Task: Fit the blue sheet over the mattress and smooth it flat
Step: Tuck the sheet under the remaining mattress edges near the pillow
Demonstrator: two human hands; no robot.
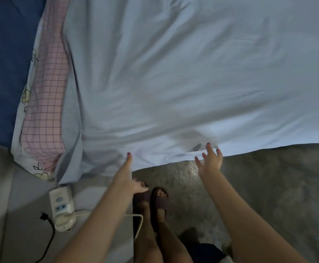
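The blue sheet (183, 73) covers most of the view from 10 to 3 o'clock, pretty wrinkled toward its near edge. Left hand (128, 179) at 6 o'clock reaches that edge, fingers straight. Right hand (211, 160) at 5 o'clock is spread wide — fingertips touching the hem. Pink checked pillow (46, 103) sits at 9 o'clock.

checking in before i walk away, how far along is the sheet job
Roughly midway. Done: the blue sheet is spread across the bed. In hand: the left hand and right hand reach with straight fingers to its near edge, gripping nothing. Left: that edge hangs loose above the floor, creases fan across the middle, and the side by the pink checked bedding is bunched, so tucking and smoothing remain.
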